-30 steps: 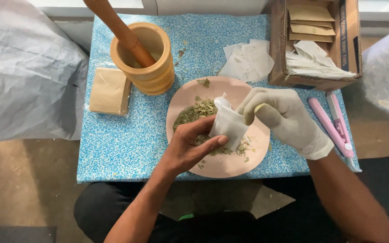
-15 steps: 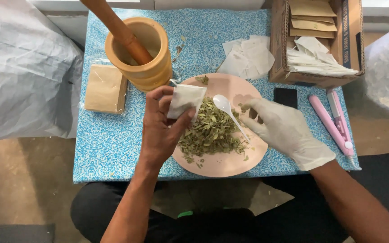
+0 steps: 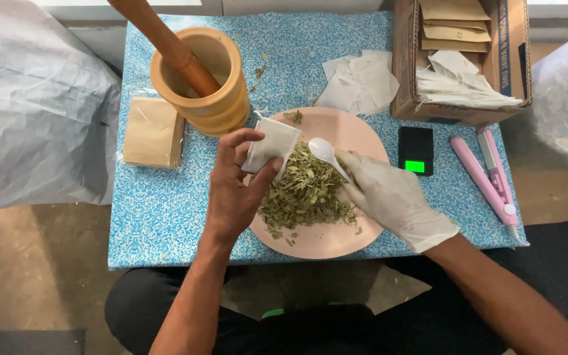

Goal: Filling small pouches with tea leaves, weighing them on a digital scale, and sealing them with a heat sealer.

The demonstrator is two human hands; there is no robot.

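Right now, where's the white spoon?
The white spoon is in the gloved right hand, over the dried leaves on the pink plate, beside the small white bag.

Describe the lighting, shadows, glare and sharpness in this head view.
Head view: soft, even daylight, no harsh glare; the pink plate and dried leaves are sharp. The left hand holding the white sachet casts only a faint shadow. The gloved right hand with the white spoon looks bright but not blown out.
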